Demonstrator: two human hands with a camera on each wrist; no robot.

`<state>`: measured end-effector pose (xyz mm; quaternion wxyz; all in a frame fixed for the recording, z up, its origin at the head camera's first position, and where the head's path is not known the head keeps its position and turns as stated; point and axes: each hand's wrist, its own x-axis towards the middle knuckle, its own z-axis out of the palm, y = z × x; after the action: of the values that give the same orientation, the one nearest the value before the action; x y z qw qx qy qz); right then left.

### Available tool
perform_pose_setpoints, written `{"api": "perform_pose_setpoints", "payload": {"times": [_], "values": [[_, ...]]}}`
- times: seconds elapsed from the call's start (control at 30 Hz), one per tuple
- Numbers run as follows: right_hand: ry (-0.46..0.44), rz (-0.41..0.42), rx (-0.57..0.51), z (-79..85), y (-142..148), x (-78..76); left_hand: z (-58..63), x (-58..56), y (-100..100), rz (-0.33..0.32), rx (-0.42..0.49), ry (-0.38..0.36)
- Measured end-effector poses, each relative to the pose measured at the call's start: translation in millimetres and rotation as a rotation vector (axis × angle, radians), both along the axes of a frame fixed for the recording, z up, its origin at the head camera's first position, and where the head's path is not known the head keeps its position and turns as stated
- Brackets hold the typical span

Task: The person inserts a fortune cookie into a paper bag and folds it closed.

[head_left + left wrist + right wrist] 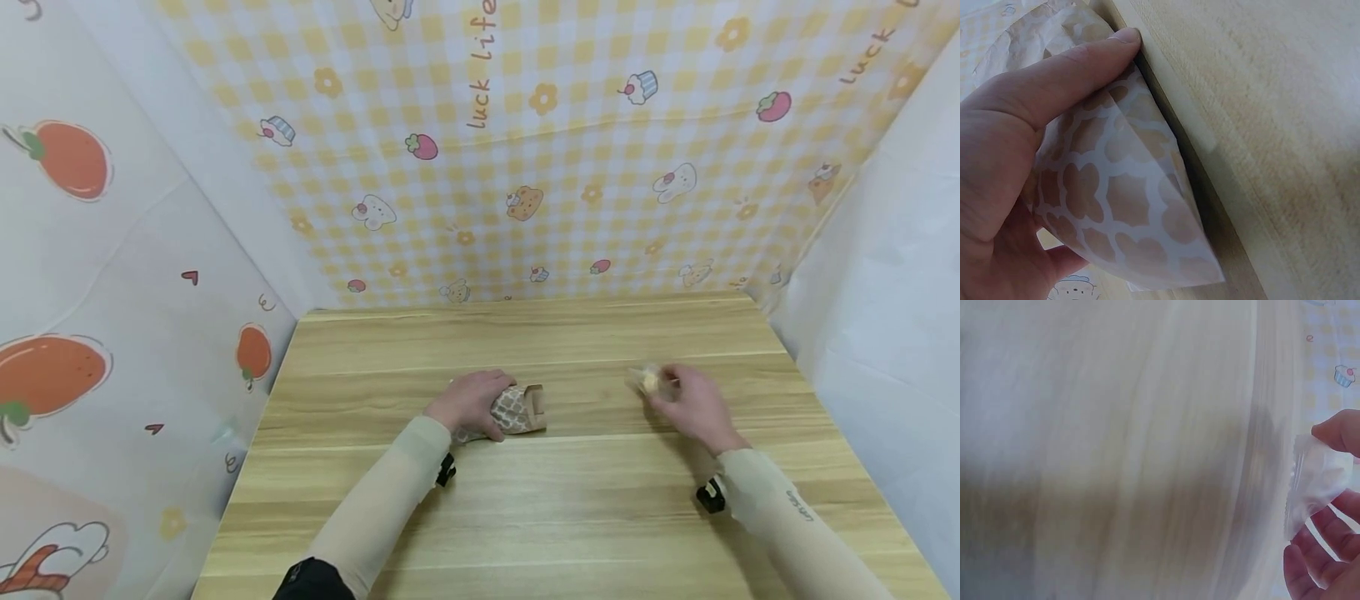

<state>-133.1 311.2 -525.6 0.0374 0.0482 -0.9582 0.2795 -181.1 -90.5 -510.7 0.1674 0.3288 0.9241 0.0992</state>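
Observation:
A brown paper bag (513,411) with a white lattice pattern lies on its side on the table, its mouth facing right. My left hand (468,401) grips it from above, the thumb across the near side and the fingers round the far side. In the left wrist view the bag's paper (1107,187) looks creased near the thumb. Off to the right, my right hand (699,407) pinches a small clear-wrapped packet (648,380) with something pale yellow inside. Its crimped wrapper edge (1294,487) shows in the right wrist view, pointing away from the fingers.
The wood-grain table (570,517) reaches back to a yellow checked cloth (570,167). A white printed sheet (150,250) hangs at the left side, a plain white one (885,275) at the right.

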Motion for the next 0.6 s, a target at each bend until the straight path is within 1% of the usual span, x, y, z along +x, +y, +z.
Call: {"api": "perform_pose_setpoints", "payload": {"times": [0.2, 0.33, 0.6], "values": [[0.031, 0.050, -0.002, -0.4, -8.0, -2.7, 0.8, -0.4, 0.5, 0.000, -0.008, 0.007], [0.043, 0.094, 0.017, -0.5, -13.7, -5.5, 1.3, -0.6, -0.2, 0.003, -0.007, 0.007], [0.031, 0.156, 0.021, 4.5, -30.9, -7.3, 0.9, 0.3, 0.2, -0.002, -0.012, 0.001]]}}
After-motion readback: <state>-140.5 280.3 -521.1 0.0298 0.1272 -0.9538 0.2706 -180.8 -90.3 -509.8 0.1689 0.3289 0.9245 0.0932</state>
